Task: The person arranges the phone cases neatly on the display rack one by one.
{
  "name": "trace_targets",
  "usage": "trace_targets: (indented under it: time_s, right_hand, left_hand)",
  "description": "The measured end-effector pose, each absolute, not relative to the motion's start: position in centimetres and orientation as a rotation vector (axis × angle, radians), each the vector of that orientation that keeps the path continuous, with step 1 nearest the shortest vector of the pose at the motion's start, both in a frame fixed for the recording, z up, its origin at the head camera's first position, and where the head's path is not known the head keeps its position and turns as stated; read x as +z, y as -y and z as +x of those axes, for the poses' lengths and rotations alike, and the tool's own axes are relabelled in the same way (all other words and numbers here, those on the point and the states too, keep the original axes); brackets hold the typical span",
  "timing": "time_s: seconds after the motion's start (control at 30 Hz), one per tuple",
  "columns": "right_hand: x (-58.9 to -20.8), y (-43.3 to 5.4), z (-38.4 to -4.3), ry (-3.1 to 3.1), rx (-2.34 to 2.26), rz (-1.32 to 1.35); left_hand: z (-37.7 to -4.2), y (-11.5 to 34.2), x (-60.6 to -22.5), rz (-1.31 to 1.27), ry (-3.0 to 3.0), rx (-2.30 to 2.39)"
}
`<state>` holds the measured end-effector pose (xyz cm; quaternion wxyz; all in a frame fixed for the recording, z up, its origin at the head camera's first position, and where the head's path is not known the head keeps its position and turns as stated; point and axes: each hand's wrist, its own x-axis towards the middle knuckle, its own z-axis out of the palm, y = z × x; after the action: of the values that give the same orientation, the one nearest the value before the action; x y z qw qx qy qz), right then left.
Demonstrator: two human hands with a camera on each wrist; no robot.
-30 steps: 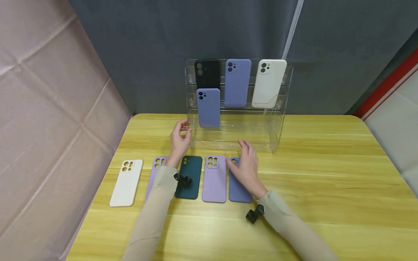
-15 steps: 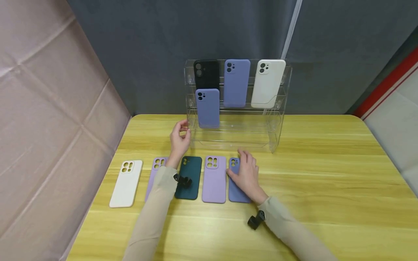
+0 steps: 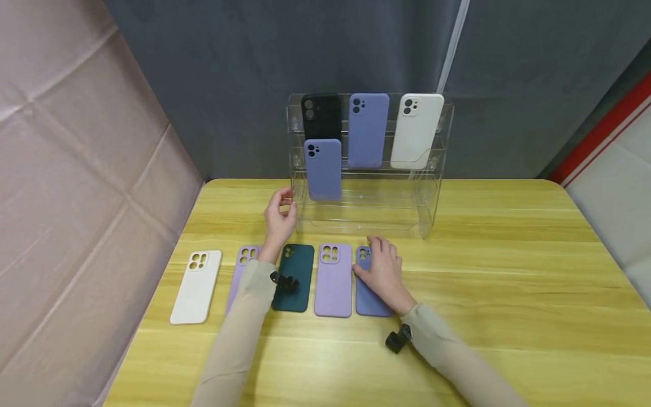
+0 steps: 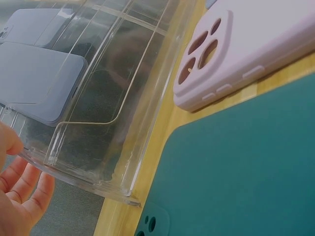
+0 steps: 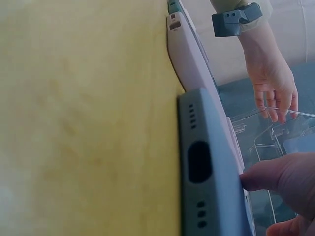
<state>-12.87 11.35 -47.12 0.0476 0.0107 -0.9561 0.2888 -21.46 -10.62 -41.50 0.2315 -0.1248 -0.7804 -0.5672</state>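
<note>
In the head view, my left hand [image 3: 280, 221] holds the left side of a clear acrylic display stand [image 3: 363, 215]. The left wrist view shows its thumb and fingers [image 4: 37, 199] either side of the panel edge. My right hand [image 3: 385, 272] lies over a blue phone case [image 3: 367, 294] flat on the table, covering its right part. Its thumb [image 5: 266, 174] meets the case in the right wrist view, the other fingers spread toward the camera-hole end. A lilac phone case [image 3: 333, 288] lies just left of it, then a dark green phone case [image 3: 300, 271].
Farther left lie another lilac case [image 3: 244, 265], partly under the left sleeve, and a white case [image 3: 196, 287]. The stand bears a black case [image 3: 322, 116], a blue case [image 3: 368, 130] and a white case [image 3: 418, 130] on top, with another blue case [image 3: 324, 175] below.
My right hand has drawn back from near the stand's front and lowered onto the blue case, its fingers pulling in slightly. My left hand has stayed at the stand's side.
</note>
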Motion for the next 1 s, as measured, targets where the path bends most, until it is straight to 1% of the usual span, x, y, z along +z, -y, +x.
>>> trace_targets:
  time_s: [0.6, 1.0]
  right_hand:
    - [-46.43, -10.98, -13.78, 3.069, 0.792, -0.031]
    - [-46.62, -11.72, -13.53, 2.987, 0.856, 0.093]
  left_hand:
    - [-21.48, 10.58, -41.45, -0.334, 2.143, -1.559]
    - [-21.56, 10.62, -41.52, -0.334, 2.147, -1.543]
